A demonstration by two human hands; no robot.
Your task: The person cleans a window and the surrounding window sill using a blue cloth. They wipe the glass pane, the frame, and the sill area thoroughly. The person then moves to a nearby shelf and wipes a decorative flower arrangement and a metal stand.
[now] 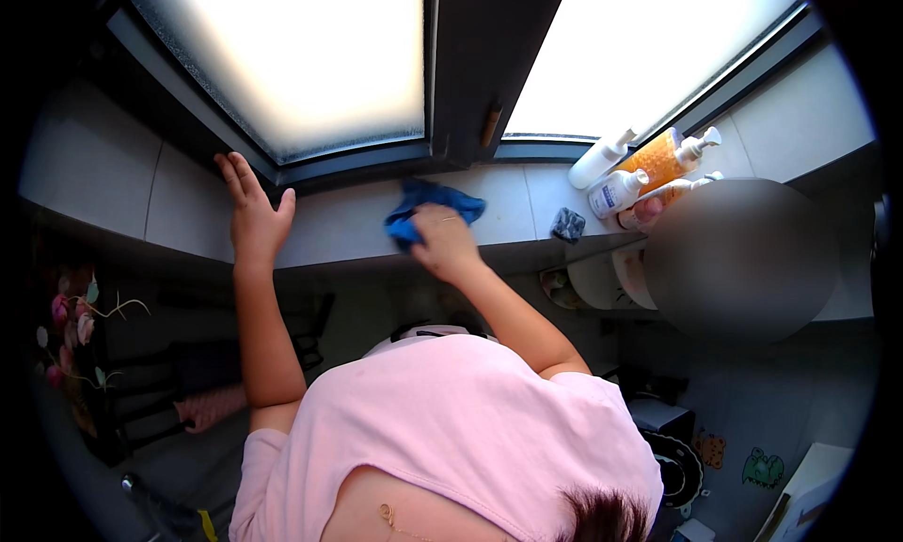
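My right hand (444,242) presses a blue cloth (434,207) onto the pale tiled window sill (324,224), below the dark window frame (367,162). Slight blur shows on the cloth and the fingers. To its left, my left hand (259,214) is raised with fingers spread, its fingertips against or close to the dark lower frame; contact cannot be told for sure. It holds nothing. A small dark patterned object (568,224) lies on the sill right of the cloth.
Right along the sill stand a white bottle (600,161), an orange pump bottle (652,157) and a smaller white bottle (615,193). A blurred round area (741,260) covers part of the right side. Artificial-looking flowers (70,323) are at the far left. A window handle (492,123) juts from the frame.
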